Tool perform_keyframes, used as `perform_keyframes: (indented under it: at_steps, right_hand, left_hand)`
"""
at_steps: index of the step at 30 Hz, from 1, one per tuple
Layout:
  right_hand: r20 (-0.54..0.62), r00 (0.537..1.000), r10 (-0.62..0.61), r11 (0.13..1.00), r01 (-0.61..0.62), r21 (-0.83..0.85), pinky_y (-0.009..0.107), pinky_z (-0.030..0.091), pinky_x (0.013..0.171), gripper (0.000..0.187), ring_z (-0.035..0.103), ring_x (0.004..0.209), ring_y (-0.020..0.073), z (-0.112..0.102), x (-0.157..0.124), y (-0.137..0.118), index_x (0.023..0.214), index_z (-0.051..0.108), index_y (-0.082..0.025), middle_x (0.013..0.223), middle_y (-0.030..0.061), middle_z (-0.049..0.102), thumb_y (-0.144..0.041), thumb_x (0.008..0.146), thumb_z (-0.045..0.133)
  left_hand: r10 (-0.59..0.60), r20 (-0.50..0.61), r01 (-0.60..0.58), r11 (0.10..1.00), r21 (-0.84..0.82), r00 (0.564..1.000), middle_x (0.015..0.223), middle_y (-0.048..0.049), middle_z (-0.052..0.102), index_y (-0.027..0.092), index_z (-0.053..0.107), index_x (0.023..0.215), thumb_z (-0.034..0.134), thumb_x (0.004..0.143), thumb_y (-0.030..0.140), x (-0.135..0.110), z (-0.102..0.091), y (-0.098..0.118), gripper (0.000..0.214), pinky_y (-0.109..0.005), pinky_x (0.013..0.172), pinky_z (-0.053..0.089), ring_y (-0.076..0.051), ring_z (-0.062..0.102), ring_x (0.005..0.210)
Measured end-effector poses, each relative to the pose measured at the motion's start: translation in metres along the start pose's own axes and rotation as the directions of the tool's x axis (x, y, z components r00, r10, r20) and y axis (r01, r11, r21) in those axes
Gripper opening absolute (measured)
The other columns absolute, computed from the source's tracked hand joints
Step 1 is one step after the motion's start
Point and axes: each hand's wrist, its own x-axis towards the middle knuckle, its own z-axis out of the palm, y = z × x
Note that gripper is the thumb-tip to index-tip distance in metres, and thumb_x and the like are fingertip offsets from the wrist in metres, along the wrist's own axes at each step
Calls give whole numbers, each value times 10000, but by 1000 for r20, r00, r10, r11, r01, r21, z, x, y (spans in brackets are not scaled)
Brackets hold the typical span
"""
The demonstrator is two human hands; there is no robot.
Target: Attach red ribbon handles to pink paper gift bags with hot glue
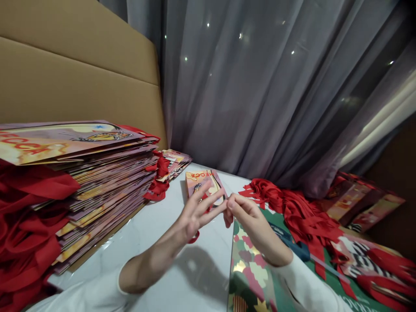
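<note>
My left hand [196, 212] is raised over the white table [156, 242], fingers stretched and spread, with a red ribbon [195, 237] showing under its palm. My right hand [247, 214] meets it fingertip to fingertip, fingers curled in a pinch on the ribbon's end. Just behind both hands stands a small purple paper bag [203, 180] with red lettering. Under my right wrist lies a flat green patterned bag [250, 273].
A tall stack of flat purple bags [97, 173] with red ribbon handles fills the left. A heap of red ribbons [292, 208] and more flat bags [360, 203] lie right. A blue-handled tool [299, 249] rests there. Cardboard [65, 65] and a grey curtain [276, 86] stand behind.
</note>
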Motion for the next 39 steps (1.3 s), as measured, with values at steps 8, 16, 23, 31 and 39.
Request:
perform_keyframes:
  at_steps: [8,16,23,31,39]
  right_hand:
    - [-146,989,9,995,5,97,220,413,603,269,498,632,91,-15,-34,-11,789,603,-200,749,-11,573,-370,977,513]
    - [-265,887,-377,854,223,-470,290,489,791,172,614,904,164,-2,-40,-23,1064,645,-254,986,28,664,-230,893,643]
    - [-104,764,-637,541,347,-766,284,474,771,189,603,827,135,8,-41,-25,946,603,-223,876,-1,649,-54,862,617]
    - [-123,798,-590,546,281,-790,253,438,739,124,544,793,123,9,-39,-13,927,503,-215,845,-1,564,-95,947,485]
    - [-245,889,-386,775,168,-609,239,406,688,151,492,744,114,3,-50,-3,903,443,-231,823,-14,490,-222,1024,352]
  left_hand:
    - [-54,112,103,859,-501,992,1546,-153,349,187,130,1553,384,980,455,11,-1,4,682,-463,1203,118,-308,325,1428]
    - [-113,176,200,750,-630,978,1540,-148,362,158,42,1557,314,997,462,11,11,2,693,-405,1200,186,-257,304,1441]
    - [-147,182,231,735,-638,972,1551,-138,346,160,4,1557,356,974,475,8,14,1,751,-389,1208,190,-241,277,1452]
    - [-170,168,238,729,-641,971,1553,-152,337,162,-58,1552,372,958,494,7,11,-2,805,-389,1211,182,-258,286,1448]
    - [-166,149,223,721,-656,975,1562,-156,317,184,-31,1553,344,974,496,6,10,1,757,-408,1203,184,-287,270,1450]
